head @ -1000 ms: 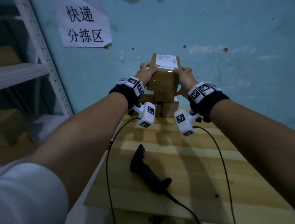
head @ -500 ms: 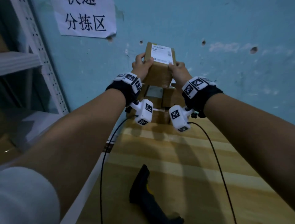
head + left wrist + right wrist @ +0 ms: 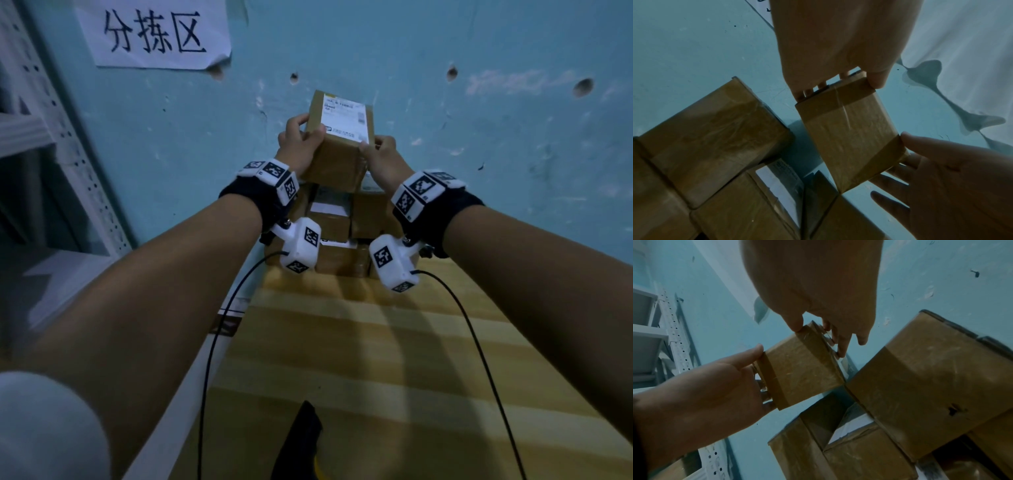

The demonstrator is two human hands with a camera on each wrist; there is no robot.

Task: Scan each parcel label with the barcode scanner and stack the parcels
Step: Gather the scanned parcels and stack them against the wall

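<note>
The left hand (image 3: 297, 144) and the right hand (image 3: 383, 158) both grip 1 small parcel (image 3: 337, 150), thumbs on its upper edge and fingers curled round its 2 side faces, holding it in the air above the stack of parcels (image 3: 339, 222) that stands against the blue wall (image 3: 479, 137) at the far end of the bench (image 3: 376, 342). In the left wrist view the parcel's lower corner is close to the boxes beneath; whether it touches them cannot be told.

This looks like the stacking step: the scanner (image 3: 301, 442) lies unheld on the bench near the person. The next move probably calls for lowering the parcel squarely onto a flat top, since the stack below shows gaps between boxes, then letting go with both hands at once.

The parcel is a brown cardboard box wrapped in glossy tape, with a white printed label (image 3: 346, 118) facing up. It looks light and rigid.
</note>
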